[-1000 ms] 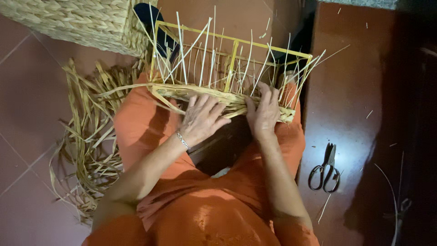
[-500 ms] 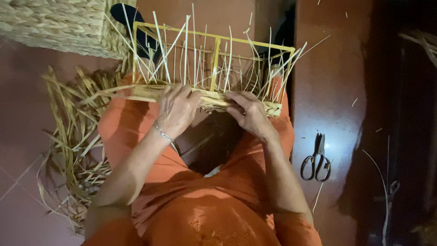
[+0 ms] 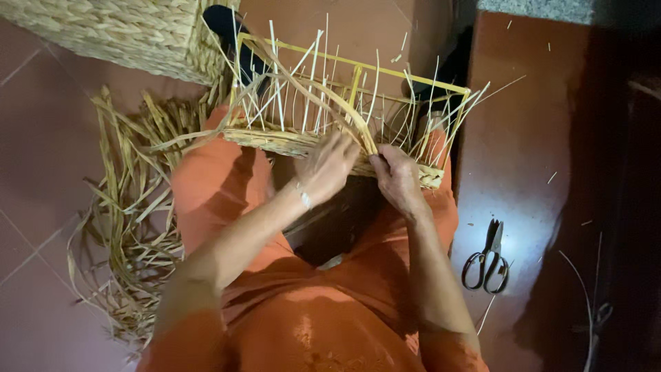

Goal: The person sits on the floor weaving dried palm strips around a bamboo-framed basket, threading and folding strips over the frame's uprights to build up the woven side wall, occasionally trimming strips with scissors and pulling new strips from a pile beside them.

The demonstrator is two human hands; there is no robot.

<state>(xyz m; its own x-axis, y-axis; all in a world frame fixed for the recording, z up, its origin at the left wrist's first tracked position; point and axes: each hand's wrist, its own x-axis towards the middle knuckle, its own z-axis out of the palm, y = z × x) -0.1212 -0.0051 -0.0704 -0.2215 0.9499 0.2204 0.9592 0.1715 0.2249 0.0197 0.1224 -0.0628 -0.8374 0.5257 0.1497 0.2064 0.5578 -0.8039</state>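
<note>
A half-woven straw basket (image 3: 275, 142) on a yellow wire frame (image 3: 385, 71) rests across my knees, its pale upright stakes sticking up. My left hand (image 3: 329, 167) and my right hand (image 3: 396, 178) meet at the woven near rim, both pinching a flat straw strand (image 3: 323, 96) that arcs up and back over the frame to the far left corner. I wear orange trousers and a thin bracelet on the left wrist.
A loose pile of dried straw (image 3: 131, 207) lies on the red tiled floor at my left. A finished woven basket (image 3: 117, 31) stands at the top left. Black scissors (image 3: 487, 258) lie on the floor to the right, with stray straw bits around.
Both hands have closed in at the middle of the near rim and pulled a long strand up and over the frame. The view has shifted slightly.
</note>
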